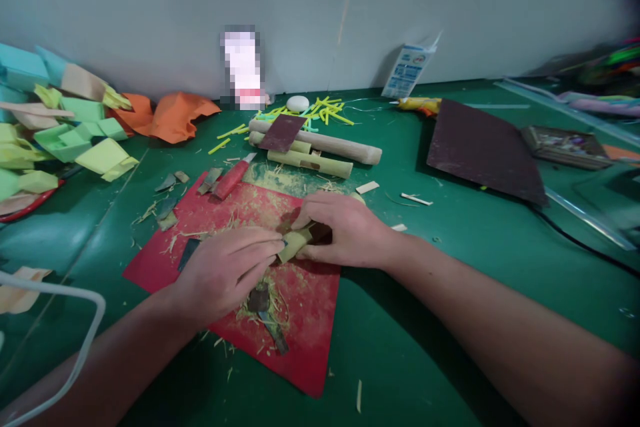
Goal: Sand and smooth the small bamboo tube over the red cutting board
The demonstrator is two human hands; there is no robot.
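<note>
A short bamboo piece [296, 245], pale yellow-green and matt, is held above the red sheet [313, 327] on the table [400, 360]. The right grip [353, 230] is clamped on it; the left grip [227, 267] meets its left end, whether clamped I cannot tell.

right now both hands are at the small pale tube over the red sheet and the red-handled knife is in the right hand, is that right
Not the knife: the head view shows the red-handled knife lying at the far edge of the red sheet, out of the right hand. Both hands are at the small pale tube, as you say.
</note>
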